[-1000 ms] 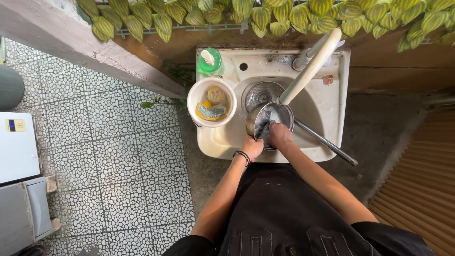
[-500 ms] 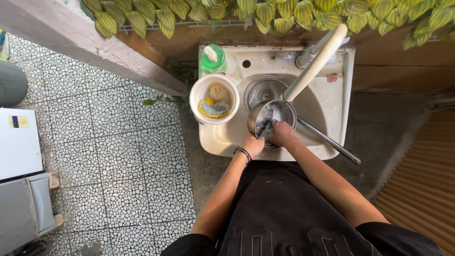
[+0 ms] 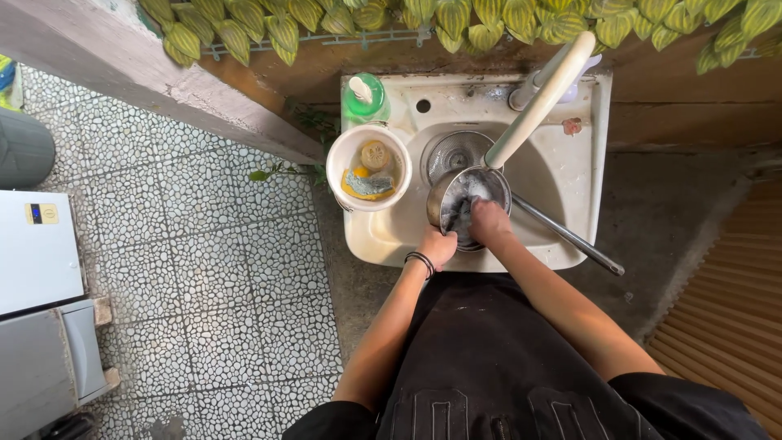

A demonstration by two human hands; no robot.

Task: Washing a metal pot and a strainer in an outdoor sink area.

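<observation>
A small steel saucepan (image 3: 476,186) with a long handle pointing lower right sits in the white sink (image 3: 562,187), under the long pale tap spout (image 3: 538,102). My left hand (image 3: 438,246), a dark band on its wrist, grips the pan's near rim. My right hand (image 3: 489,222) is inside the pan, closed on a dark scouring pad (image 3: 459,218) amid soapy foam.
A white bowl (image 3: 338,159) on the sink's left edge holds sponges. A green soap bottle (image 3: 363,98) stands behind it. Leafy plants (image 3: 456,16) hang over the wall. Pebble-tiled floor (image 3: 204,269) lies left, with white appliances (image 3: 37,253) at the far left.
The view has shifted slightly. My hands stay at the pan, the right hand moving a little inside it.
</observation>
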